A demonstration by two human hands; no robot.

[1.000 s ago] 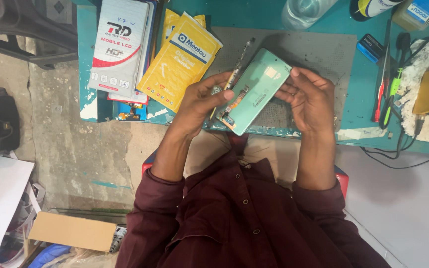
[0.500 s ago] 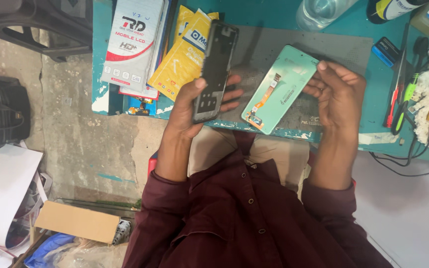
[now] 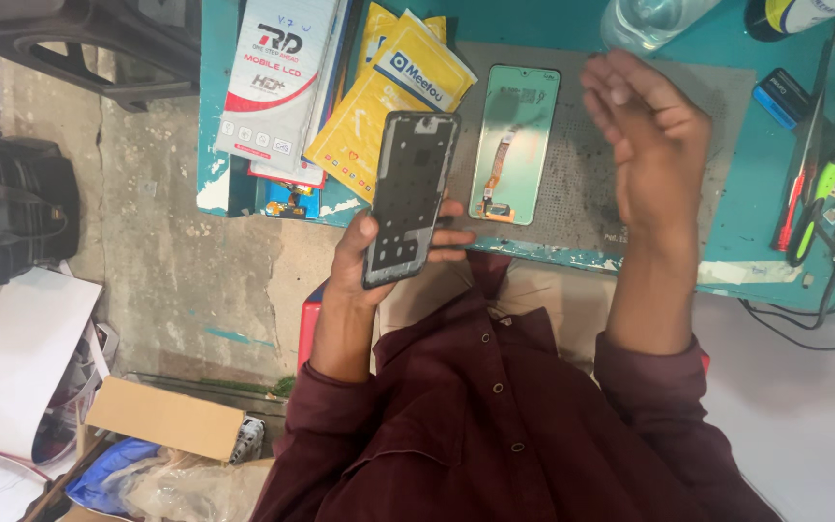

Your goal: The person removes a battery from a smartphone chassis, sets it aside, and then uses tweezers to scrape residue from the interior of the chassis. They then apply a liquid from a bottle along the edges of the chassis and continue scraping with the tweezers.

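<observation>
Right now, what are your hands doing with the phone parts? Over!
Left hand grips the dark phone frame, held above the bench edge. Right hand open, empty, over the grey mat. Green screen panel lies flat on the mat. Nothing between them.

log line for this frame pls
left hand: holds dark phone frame upright | right hand: open, empty, above grey mat | green screen panel: flat on mat

Teal workbench (image 3: 765,217) over cracked, stained concrete floor (image 3: 176,251)
</observation>
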